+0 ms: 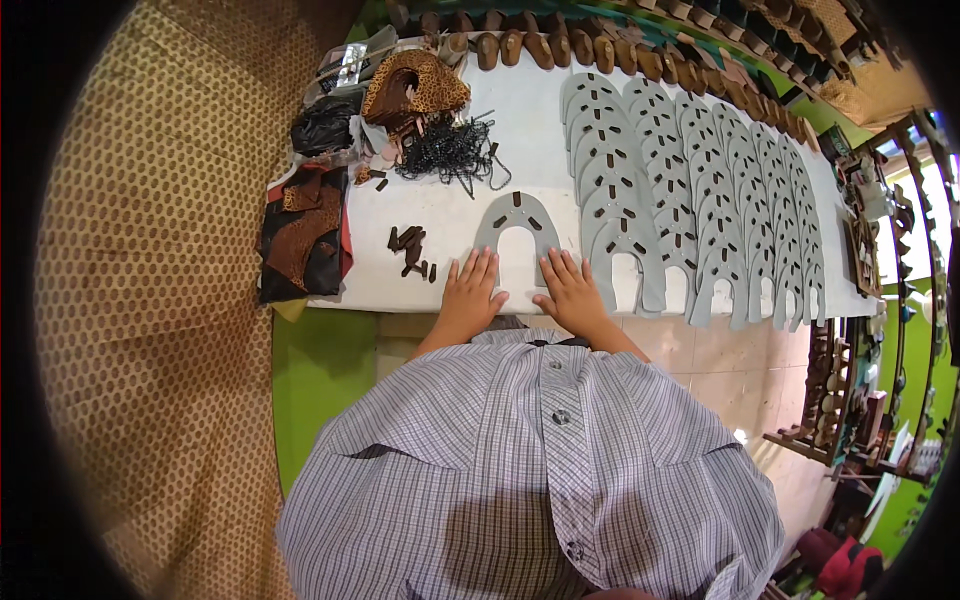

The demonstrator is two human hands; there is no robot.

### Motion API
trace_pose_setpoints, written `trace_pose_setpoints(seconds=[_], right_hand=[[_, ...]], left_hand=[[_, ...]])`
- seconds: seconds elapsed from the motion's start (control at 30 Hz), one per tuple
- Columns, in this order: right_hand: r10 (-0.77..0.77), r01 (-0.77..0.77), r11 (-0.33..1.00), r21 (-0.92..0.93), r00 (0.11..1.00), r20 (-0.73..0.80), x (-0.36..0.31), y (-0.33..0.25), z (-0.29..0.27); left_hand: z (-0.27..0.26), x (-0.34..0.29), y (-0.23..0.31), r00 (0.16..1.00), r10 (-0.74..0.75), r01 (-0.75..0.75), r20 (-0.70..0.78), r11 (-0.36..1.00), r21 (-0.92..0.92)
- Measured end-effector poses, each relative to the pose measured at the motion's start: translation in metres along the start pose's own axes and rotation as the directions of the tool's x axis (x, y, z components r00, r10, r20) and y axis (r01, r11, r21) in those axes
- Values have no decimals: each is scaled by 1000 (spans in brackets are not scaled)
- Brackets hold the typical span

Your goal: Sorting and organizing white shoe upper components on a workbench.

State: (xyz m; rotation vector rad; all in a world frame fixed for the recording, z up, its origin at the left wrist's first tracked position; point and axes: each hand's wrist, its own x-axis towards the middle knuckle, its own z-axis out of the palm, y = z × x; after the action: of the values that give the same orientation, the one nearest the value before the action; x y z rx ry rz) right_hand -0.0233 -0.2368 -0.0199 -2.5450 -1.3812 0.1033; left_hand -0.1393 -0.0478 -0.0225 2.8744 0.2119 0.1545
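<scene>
A grey U-shaped piece lies flat on the white table in front of me, its curve pointing away. Three small dark brown strips sit on its curved part. My left hand rests flat with fingers stretched out on the piece's left leg. On the right leg lies my right hand, its fingers also extended. Neither hand grips anything. Left of my left hand is a loose pile of small dark brown strips.
Overlapping rows of similar grey pieces cover the table's right side. Brown shoe lasts line the back edge. Black tangled cord, leopard-print cloth and brown-black scraps lie at left. A patterned curtain hangs far left; racks stand right.
</scene>
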Motion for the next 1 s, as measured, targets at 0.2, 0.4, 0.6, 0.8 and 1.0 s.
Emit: trace_pose_setpoints(seconds=[0.2, 0.4, 0.6, 0.8, 1.0], right_hand=[[23, -17, 996, -92, 998, 65, 10, -6, -26], [-40, 38, 999, -13, 967, -251, 83, 12, -3], [50, -50, 998, -31, 999, -22, 95, 7, 0], [194, -204, 961, -188, 978, -73, 94, 2, 6], [130, -134, 989, -64, 990, -58, 92, 4, 8]], left_hand=[[-25, 3, 11, 995, -74, 75, 63, 997, 1], [-4, 82, -1, 982, 15, -26, -188, 998, -54], [14, 96, -8, 992, 44, -41, -118, 999, 24], [18, 91, -2, 978, -135, 131, -158, 991, -39], [14, 87, -2, 987, -119, 121, -109, 993, 13]])
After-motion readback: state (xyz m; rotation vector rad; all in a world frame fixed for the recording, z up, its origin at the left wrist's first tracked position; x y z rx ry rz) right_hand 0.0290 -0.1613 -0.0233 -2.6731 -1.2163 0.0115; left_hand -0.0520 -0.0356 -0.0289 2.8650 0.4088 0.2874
